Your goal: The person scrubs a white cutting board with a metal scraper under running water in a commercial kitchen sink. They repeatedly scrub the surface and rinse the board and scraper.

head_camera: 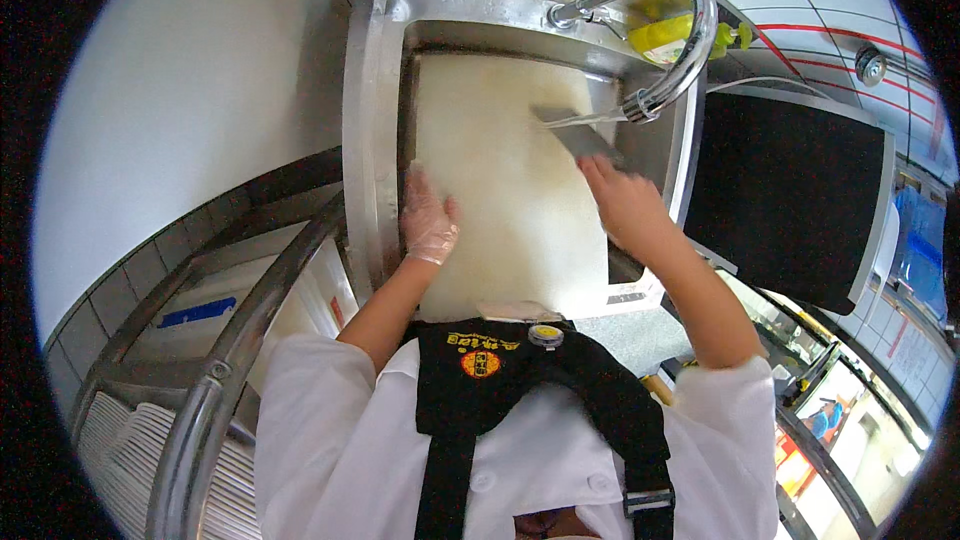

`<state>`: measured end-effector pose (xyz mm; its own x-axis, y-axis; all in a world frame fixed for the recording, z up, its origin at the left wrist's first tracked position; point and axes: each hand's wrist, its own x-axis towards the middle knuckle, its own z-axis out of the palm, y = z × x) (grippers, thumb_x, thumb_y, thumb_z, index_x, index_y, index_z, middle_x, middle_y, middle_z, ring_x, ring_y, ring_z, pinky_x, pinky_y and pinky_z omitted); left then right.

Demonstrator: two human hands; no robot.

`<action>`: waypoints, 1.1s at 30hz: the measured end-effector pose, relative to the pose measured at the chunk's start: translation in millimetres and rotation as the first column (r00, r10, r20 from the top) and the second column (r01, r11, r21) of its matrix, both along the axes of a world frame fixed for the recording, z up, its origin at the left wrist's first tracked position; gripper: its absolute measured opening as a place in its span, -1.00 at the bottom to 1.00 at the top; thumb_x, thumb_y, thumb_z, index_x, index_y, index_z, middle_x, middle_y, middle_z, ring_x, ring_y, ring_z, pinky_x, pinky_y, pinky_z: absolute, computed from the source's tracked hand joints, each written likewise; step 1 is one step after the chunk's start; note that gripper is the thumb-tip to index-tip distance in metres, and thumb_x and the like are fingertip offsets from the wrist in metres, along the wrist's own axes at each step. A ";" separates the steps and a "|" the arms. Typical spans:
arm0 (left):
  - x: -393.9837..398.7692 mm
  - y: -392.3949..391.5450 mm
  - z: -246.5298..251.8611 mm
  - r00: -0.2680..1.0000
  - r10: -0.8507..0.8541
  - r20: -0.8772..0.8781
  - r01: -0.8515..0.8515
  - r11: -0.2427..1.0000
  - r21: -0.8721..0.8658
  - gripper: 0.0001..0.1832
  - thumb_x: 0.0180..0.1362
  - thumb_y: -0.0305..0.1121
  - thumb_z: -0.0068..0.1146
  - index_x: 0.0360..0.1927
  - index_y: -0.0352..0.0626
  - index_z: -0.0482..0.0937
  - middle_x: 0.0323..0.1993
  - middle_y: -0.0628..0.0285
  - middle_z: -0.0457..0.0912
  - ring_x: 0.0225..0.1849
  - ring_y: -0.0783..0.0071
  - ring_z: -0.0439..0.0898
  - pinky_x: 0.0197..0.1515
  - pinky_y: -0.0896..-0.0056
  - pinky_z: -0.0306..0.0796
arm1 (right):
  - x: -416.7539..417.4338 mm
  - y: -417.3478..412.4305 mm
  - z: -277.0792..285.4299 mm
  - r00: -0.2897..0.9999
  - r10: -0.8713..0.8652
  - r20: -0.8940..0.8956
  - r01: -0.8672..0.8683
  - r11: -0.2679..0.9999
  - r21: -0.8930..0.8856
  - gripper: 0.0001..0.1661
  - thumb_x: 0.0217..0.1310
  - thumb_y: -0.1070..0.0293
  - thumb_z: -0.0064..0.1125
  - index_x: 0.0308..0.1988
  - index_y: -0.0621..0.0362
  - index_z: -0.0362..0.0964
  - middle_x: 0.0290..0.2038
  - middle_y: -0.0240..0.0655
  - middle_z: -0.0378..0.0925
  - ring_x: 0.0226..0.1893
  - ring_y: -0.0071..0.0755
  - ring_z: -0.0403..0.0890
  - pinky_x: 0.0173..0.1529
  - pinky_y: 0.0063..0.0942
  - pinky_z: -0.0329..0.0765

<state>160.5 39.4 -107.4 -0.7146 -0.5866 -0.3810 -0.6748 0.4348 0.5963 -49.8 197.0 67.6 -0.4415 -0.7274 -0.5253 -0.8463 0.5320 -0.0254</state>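
A large white cutting board lies over the stainless-steel sink, its near end reaching my apron. My left hand, in a clear plastic glove, is at the board's left edge with the thumb apart from the fingers. Whether it grips that edge cannot be told. My right hand is shut on a flat grey metal blade, blurred, which looks like a cleaver or scraper; its handle is hidden by the hand. Water runs from the curved chrome faucet onto the blade, above the board's right side.
A yellow-green pump bottle stands behind the faucet. Right of the sink is a black-topped surface. At left, a metal-railed rack holds white ribbed items, beside a pale wall.
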 end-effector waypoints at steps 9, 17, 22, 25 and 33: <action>5.4 -2.4 -6.5 0.992 0.022 -0.127 -0.015 0.998 0.053 -0.16 0.06 -0.29 0.07 0.34 -0.39 -0.07 0.33 -0.23 0.04 0.36 -0.09 0.07 0.37 0.13 -0.01 | -9.7 -7.3 31.1 0.994 -0.014 0.112 0.021 0.998 -0.066 -0.56 0.13 0.51 -0.13 0.05 0.13 0.32 -0.09 -0.12 0.53 -0.36 0.03 0.63 -0.23 -0.11 0.59; -125.6 -62.3 128.9 0.598 -0.357 -0.717 0.162 0.931 -0.328 -0.34 0.10 -0.27 0.13 0.28 -0.17 0.21 0.34 -0.09 0.08 0.34 -0.14 0.07 0.34 -0.04 0.00 | -7.4 -10.1 -36.0 0.997 0.004 -0.075 -0.015 0.989 -0.144 -0.57 0.14 0.47 -0.14 0.06 0.22 0.29 -0.04 -0.08 0.47 -0.46 0.02 0.63 -0.42 -0.11 0.59; -225.0 -82.8 225.3 0.022 -0.818 -0.575 0.209 0.566 -0.798 -0.42 0.08 -0.12 0.13 0.19 -0.02 0.34 0.23 0.11 0.27 0.29 0.10 0.21 0.29 0.00 0.10 | 3.1 13.2 17.4 0.998 0.009 0.069 0.001 0.990 -0.140 -0.58 0.14 0.49 -0.13 0.04 0.17 0.31 -0.09 -0.14 0.50 -0.42 0.01 0.64 -0.38 -0.13 0.59; -253.8 -69.4 235.0 -0.076 -0.827 -0.557 0.311 0.511 -0.801 -0.50 0.07 0.00 0.07 0.08 0.06 0.42 0.14 0.13 0.32 0.28 0.12 0.20 0.31 -0.05 0.03 | 39.5 28.5 52.0 0.996 0.028 0.090 -0.032 0.998 0.052 -0.47 0.08 0.51 -0.10 0.12 0.13 0.22 0.02 -0.14 0.44 -0.42 -0.03 0.64 -0.40 -0.18 0.59; -285.1 -23.8 246.7 0.011 -0.835 -0.551 0.310 0.526 -0.792 -0.65 -0.03 -0.03 0.12 -0.20 0.06 0.51 -0.19 0.24 0.40 0.05 0.20 0.33 0.18 -0.04 0.14 | -18.2 3.8 -67.7 0.985 -0.090 -0.147 0.061 0.979 -0.192 -0.68 0.15 0.46 -0.10 -0.06 0.25 0.34 -0.21 -0.08 0.51 -0.54 -0.04 0.63 -0.51 -0.22 0.60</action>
